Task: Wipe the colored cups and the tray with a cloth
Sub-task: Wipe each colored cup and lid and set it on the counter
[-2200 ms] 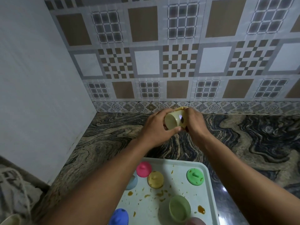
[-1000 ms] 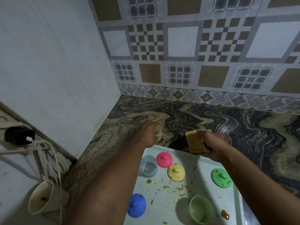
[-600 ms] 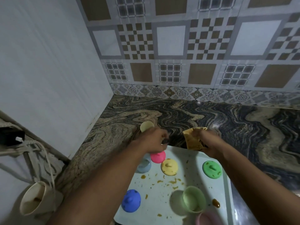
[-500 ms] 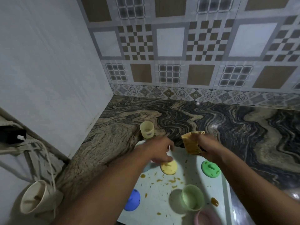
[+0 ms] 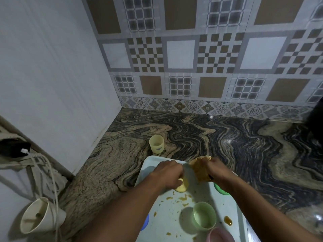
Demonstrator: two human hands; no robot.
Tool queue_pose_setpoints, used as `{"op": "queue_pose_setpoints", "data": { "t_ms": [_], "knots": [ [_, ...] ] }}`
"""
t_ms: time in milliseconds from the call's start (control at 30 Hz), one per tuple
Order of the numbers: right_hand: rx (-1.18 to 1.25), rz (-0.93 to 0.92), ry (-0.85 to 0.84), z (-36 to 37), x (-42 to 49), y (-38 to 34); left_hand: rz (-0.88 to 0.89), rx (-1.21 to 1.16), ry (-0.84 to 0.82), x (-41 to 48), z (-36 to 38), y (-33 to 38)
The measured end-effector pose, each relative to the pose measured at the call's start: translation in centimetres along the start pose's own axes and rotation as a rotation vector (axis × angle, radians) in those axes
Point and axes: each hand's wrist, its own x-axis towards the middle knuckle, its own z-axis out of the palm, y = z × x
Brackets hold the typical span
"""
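Note:
A pale tray [image 5: 232,213] with brown smears lies on the marble counter. A yellow cup [image 5: 156,143] stands upright on the counter just beyond the tray. My left hand [image 5: 168,173] grips a yellow lid [image 5: 181,186] over the tray's far part. My right hand [image 5: 215,169] holds a crumpled tan cloth [image 5: 199,169] beside it, above the tray. On the tray stand a green cup [image 5: 204,218] and a pink cup [image 5: 219,235]. A green lid [image 5: 220,189] shows under my right wrist and a blue lid [image 5: 145,223] peeks out under my left forearm.
The marble counter [image 5: 244,140] runs to a tiled back wall and a white side wall on the left. Below the counter's left edge hang cords and a cream cone-shaped object [image 5: 39,216]. A dark object [image 5: 316,117] sits at the far right edge.
My left hand set the yellow cup down on the counter beyond the tray, then moved back over the tray and took hold of the yellow lid. The cloth stayed in my right hand.

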Motion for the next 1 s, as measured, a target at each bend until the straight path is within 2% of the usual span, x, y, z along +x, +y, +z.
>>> {"op": "queue_pose_setpoints", "data": {
  "t_ms": [100, 200, 300, 400, 533, 600, 667, 767, 800, 900, 1000],
  "knots": [
    [-0.191, -0.145, 0.025, 0.6, 0.0, 0.5, -0.106, -0.121, 0.109, 0.2, 0.5, -0.2],
    [-0.491, -0.446, 0.088, 1.2, -0.3, 0.6, -0.201, -0.292, 0.278, 0.7, -0.2, -0.3],
    [-0.657, -0.711, 0.152, 2.3, -0.3, 1.3, -0.243, -0.375, 0.455, 1.1, -1.3, 0.0],
    [-0.765, -0.793, 0.177, 2.8, 0.5, 2.5, -0.271, -0.344, 0.54, 1.2, -1.9, 0.3],
    [-0.847, -0.912, 0.043, 2.0, 0.0, 2.5, -0.327, -0.331, 0.576, 0.9, -1.9, -0.1],
    [-0.611, -0.801, 0.121, 1.5, -0.6, 2.2, -0.349, -0.377, 0.613, 0.8, -2.2, -0.2],
    [-0.152, -0.533, 0.211, 1.2, -0.5, 1.1, -0.342, -0.437, 0.646, 0.9, -2.5, -0.1],
    [0.419, -0.056, 0.089, 1.1, 0.0, -0.9, -0.322, -0.522, 0.672, 1.1, -2.4, 0.4],
    [0.55, 0.04, 0.027, 1.3, 0.1, -1.3, -0.313, -0.538, 0.687, 1.1, -2.4, 0.7],
    [0.694, 0.084, 0.017, 2.6, -0.6, -2.7, -0.272, -0.568, 0.737, 1.0, -2.2, 1.7],
    [0.574, -0.013, 0.061, 3.6, -1.0, -3.1, -0.254, -0.58, 0.768, 0.7, -2.3, 2.1]
  ]
}}
